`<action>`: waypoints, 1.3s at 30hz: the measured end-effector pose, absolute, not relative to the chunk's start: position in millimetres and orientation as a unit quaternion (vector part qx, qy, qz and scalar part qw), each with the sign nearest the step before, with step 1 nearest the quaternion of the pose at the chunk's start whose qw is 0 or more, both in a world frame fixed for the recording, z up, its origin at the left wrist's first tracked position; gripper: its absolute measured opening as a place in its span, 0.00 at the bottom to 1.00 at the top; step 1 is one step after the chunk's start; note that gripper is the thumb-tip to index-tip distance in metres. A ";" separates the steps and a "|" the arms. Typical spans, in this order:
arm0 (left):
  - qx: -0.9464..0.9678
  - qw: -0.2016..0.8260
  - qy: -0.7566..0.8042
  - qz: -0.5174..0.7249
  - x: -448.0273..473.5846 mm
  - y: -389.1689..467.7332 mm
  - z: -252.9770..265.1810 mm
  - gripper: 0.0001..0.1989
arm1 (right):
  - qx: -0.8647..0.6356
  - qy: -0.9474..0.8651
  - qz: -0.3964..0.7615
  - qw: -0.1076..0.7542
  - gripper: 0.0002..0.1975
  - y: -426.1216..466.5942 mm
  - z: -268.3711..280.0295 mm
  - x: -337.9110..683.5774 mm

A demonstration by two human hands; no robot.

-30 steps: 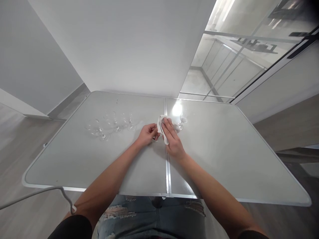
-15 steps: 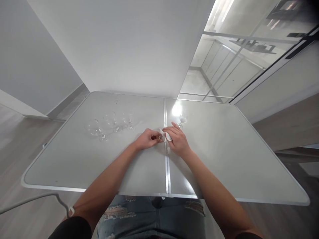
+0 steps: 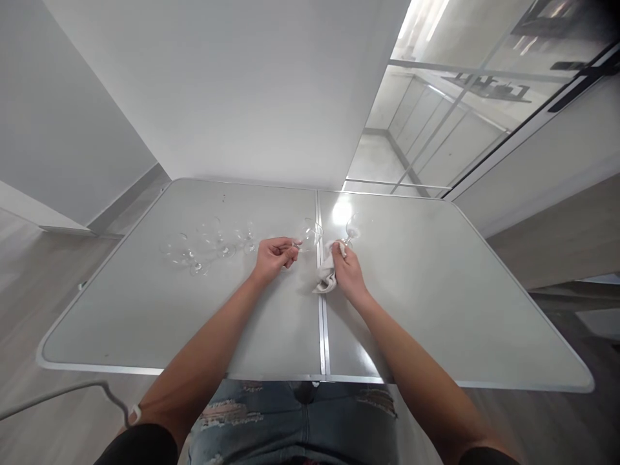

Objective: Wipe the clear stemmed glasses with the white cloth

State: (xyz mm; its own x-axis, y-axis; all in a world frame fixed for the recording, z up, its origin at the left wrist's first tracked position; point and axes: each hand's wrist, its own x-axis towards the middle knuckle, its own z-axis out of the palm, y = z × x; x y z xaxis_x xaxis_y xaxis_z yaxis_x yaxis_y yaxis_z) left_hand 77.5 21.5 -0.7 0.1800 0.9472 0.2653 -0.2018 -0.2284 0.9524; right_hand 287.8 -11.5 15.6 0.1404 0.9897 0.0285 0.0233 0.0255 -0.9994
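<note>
My left hand (image 3: 274,258) is closed on the stem of a clear wine glass (image 3: 310,234), whose bowl points to the right and away from me over the seam. In my right hand (image 3: 347,268) a white cloth (image 3: 326,274) is gripped, its lower end hanging down near the table's metal seam. Just beyond the right hand stands another stemmed glass (image 3: 353,227), its foot partly hidden by the fingers. To the left of my left hand, several clear stemmed glasses (image 3: 196,266) are grouped on the table; their outlines are faint.
The pale folding table (image 3: 145,310) has a metal rim and a metal seam (image 3: 323,342) across its middle. A white wall (image 3: 232,97) rises behind it. Glass panels (image 3: 402,148) stand at the back right. A grey cable (image 3: 72,389) runs by my left arm.
My hands have moved apart. The left has turned the wine glass into view, its bowl pointing away, while the right has drawn the cloth off it.
</note>
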 end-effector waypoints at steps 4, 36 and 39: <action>0.555 0.541 0.318 0.546 79.1 19.0 1.4 0.21 | -0.537 -0.385 0.545 0.516 0.16 -7.3 -0.8 286.3; 0.636 0.627 0.308 0.329 82.2 14.5 5.6 0.16 | -0.350 -0.499 0.507 0.610 0.15 -10.7 26.4 302.8; 0.657 0.594 0.330 0.325 85.0 13.2 5.2 0.16 | -0.300 -0.704 0.375 0.523 0.14 -9.0 21.8 316.3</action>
State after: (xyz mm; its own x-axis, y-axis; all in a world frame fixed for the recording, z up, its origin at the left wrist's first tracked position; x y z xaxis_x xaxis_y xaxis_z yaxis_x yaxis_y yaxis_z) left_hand 85.0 13.2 5.2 0.5704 0.8206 0.0345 0.0477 -0.0751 0.9960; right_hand 316.3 -9.0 21.8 -0.2741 0.8146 0.5111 0.0300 0.5385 -0.8421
